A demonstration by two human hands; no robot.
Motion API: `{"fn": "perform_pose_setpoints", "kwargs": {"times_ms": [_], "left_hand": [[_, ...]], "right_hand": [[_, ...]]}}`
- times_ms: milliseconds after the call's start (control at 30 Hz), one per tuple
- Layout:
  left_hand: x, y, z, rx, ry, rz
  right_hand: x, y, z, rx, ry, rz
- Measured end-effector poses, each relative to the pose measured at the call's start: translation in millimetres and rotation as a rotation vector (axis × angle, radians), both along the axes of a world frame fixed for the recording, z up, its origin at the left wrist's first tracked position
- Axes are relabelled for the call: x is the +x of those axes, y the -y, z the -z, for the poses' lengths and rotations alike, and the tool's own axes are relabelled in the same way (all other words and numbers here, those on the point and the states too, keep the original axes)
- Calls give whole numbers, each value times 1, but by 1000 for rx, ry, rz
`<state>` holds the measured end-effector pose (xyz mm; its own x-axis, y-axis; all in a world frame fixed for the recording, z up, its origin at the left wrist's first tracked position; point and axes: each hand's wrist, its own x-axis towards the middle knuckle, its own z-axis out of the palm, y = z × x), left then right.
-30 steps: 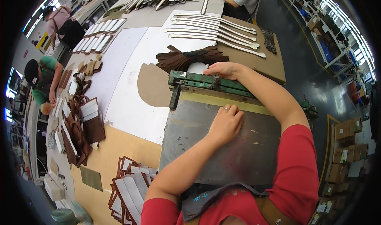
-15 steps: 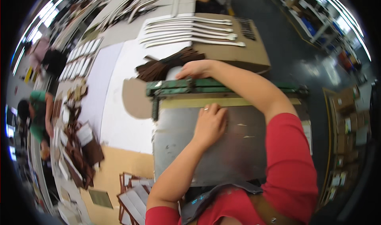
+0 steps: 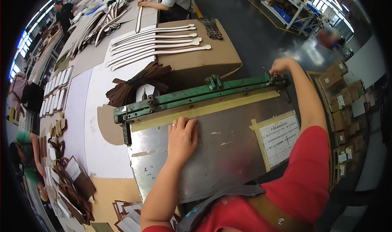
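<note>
A grey metal plate (image 3: 228, 158) with a green clamp bar (image 3: 192, 95) along its far edge lies in front of me. My left hand (image 3: 181, 138) rests flat on the plate, fingertips touching the yellow tape strip (image 3: 212, 108) below the bar. My right hand (image 3: 281, 66) grips the right end of the green bar, arm stretched out. A heap of dark brown leather strips (image 3: 132, 85) lies just beyond the bar. A white label (image 3: 279, 138) is taped on the plate's right side.
Long white strap pieces (image 3: 157, 42) lie in rows on a brown cardboard sheet (image 3: 204, 58) beyond the bar. Brown and white cut parts (image 3: 69, 183) pile at the left table edge. Other people work at the far end and at left. Cardboard boxes (image 3: 341, 101) stand on the right.
My right hand has moved from the brown strips near the bar's middle out to the bar's right end. My left hand has stayed on the plate. The view has shifted closer.
</note>
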<state>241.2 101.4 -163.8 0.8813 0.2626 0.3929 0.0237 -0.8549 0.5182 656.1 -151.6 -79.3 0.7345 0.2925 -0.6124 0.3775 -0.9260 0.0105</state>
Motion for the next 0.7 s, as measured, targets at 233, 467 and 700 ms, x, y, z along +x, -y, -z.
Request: {"fn": "perform_pose_setpoints", "kwargs": {"times_ms": [233, 467, 700], "left_hand": [[0, -1, 1, 44, -12, -19], [0, -3, 0, 52, -11, -22], [1, -1, -2, 23, -39, -17]], "right_hand": [[-13, -4, 13, 450, -431, 246], [-10, -18, 13, 295, -259, 283], [-31, -42, 6, 66, -38, 136]]}}
